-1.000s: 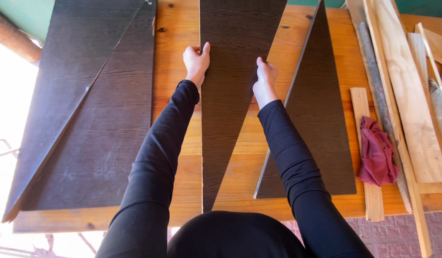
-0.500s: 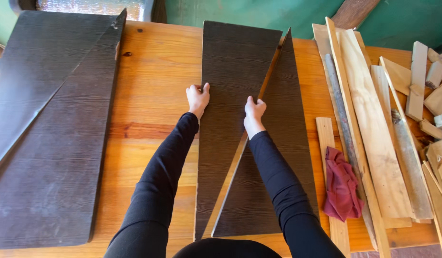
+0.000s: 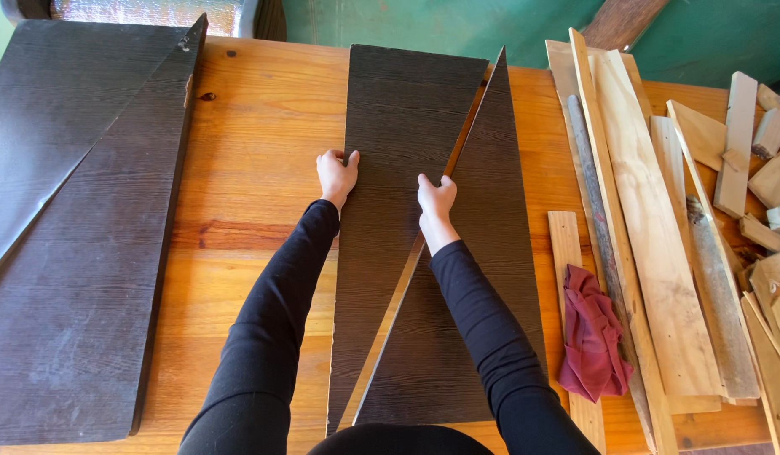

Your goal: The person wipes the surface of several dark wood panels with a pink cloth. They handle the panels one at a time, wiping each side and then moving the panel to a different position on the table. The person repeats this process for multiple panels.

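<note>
Two dark brown wood-grain triangular panels lie side by side on an orange wooden table [image 3: 255, 143]. The left triangular panel [image 3: 390, 152] has its wide end far from me and tapers toward me. The right triangular panel [image 3: 482, 278] points away and widens toward me. My left hand [image 3: 336, 175] grips the left panel's left edge. My right hand [image 3: 436, 200] rests with curled fingers on its slanted right edge, by the narrow gap between the two panels. Both arms wear black sleeves.
Two more large dark panels [image 3: 69, 211] lie at the table's left. On the right lie long pale planks [image 3: 651, 219], a red cloth [image 3: 594, 333] and a heap of wood offcuts [image 3: 761, 168]. A green wall [image 3: 491, 21] runs behind the table.
The view has tilted and shifted, bringing the panels' far ends and the wall into sight. The gap between the two triangular panels has narrowed; my hands stay on the left panel's edges.
</note>
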